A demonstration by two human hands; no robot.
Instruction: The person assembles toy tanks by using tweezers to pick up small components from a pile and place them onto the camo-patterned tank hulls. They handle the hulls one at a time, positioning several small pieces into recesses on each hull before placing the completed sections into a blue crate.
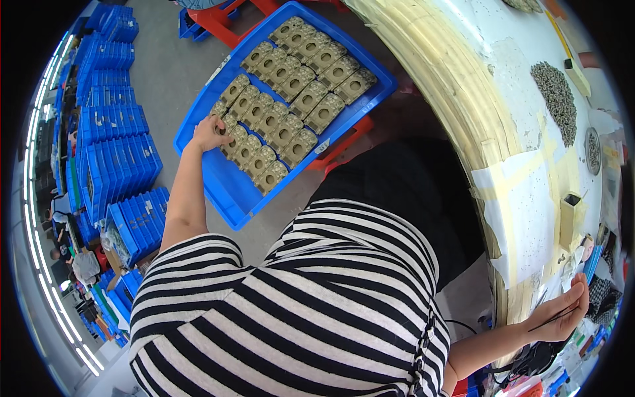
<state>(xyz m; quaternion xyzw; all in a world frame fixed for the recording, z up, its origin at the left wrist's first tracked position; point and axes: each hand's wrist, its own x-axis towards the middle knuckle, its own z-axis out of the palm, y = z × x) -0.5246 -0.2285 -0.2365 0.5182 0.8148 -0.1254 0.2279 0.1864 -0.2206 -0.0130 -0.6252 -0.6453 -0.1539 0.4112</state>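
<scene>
Grey workshop floor, far left lined with stacked blue crates (pixel 112 142); curved workbench (pixel 529 132) with taped, yellowed edge on the right.

Left arm: extended straight out to the far left, elbow nearly locked. Left hand (pixel 208 134) curled down over the near-left end of the part rows, fingers closed around one tan cast part (pixel 218 124) (grip partly hidden by the knuckles).

Right arm: bent, low at the near right. Right hand (pixel 562 311) palm-up beside the bench edge, fingers loosely curled, pinching a thin dark tool (pixel 552 319), tweezer-like; its tip is too small to make out.

Count: one blue tray (pixel 225 188) resting on a red stool (pixel 344 142); roughly 28 tan cast parts in it, in four slanted rows (some edges overlap, so the count is approximate). Near-left part of the tray is bare.

Parts: blocky, dull khaki metal, each with a round bore in the top face and ridged rims, packed touching one another.

On the bench, far right: one heap of small grey fasteners (pixel 559 99).
</scene>
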